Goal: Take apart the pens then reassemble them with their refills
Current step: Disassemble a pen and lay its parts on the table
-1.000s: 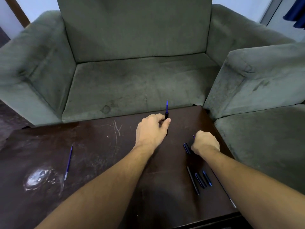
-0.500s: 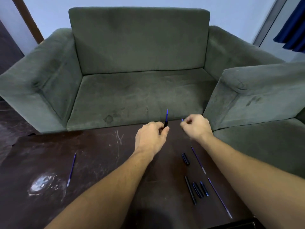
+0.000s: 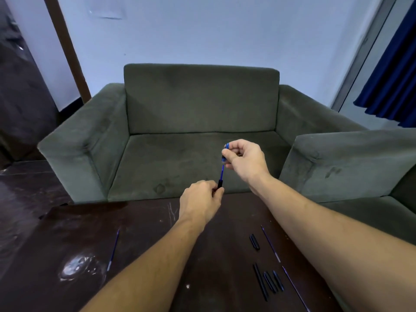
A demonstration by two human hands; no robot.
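My left hand grips a black pen barrel held upright, with a blue refill sticking out of its top. My right hand is above it, pinching a small blue pen part at the upper end of the refill. Both hands are raised above the far edge of the dark wooden table. On the table lie a lone blue refill at the left, a short black pen piece, two more thin refills, and several black barrel pieces at the right.
A grey-green sofa stands right behind the table, and a second sofa's arm is at the right. A pale smear marks the table's left front. A blue curtain hangs at the far right.
My right hand picked up a blue part from the table and rose to the top of the refill. My left hand lifted the barrel with the refill off the table. The camera tilted up.
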